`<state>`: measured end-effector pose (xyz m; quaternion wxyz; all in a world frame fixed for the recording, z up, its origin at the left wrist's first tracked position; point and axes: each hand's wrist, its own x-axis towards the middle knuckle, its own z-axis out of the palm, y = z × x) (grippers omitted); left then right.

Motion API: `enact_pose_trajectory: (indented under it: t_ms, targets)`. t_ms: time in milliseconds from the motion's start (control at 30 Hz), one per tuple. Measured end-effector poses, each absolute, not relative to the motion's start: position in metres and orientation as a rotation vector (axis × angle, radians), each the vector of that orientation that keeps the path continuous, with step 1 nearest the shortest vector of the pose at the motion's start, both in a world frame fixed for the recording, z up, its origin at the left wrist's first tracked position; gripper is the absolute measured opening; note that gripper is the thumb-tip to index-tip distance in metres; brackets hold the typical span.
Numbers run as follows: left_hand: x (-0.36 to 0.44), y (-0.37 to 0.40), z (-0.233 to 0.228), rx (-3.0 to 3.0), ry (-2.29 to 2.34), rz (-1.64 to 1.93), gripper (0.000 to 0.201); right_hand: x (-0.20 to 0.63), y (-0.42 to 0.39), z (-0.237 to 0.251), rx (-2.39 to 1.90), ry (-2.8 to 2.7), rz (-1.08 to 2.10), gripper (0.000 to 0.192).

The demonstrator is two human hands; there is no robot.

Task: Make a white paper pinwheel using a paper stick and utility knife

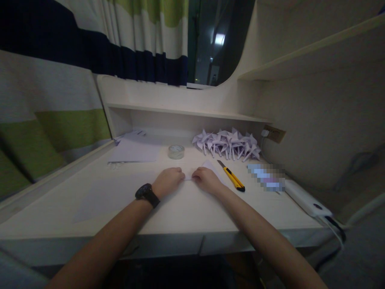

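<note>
My left hand (169,181), with a black watch (147,194) on its wrist, is closed with its fingertips on a thin white paper strip (188,179). My right hand (207,179) pinches the other end of the same strip, low over the desk. Whether the strip is rolled or folded is hard to tell, as the fingers cover its ends. A white piece of paper (208,164) shows behind and beside my right hand. To the right of it lies a yellow utility knife (232,177) with its blade out. A clear tape roll (176,152) sits beyond my left hand.
Folded paper pinwheels (228,143) lie heaped at the back right. A paper stack (135,149) lies at the back left, and a loose sheet (105,196) nearer me. On the right are a blurred phone-like object (264,176) and a white power strip (306,198) with cables.
</note>
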<state>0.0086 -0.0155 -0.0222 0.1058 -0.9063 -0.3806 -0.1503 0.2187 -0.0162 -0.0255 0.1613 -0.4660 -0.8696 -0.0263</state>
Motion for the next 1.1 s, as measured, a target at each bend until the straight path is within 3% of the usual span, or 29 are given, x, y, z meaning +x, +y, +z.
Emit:
enact_pose_trajectory:
  t_ms: [1100]
  targets:
    - [0.0099,-0.0142,-0.0236,-2.663,-1.139,-0.452,0.025,0.2192,-0.0142,-0.0272,-1.293,-2.459,-0.061,0.017]
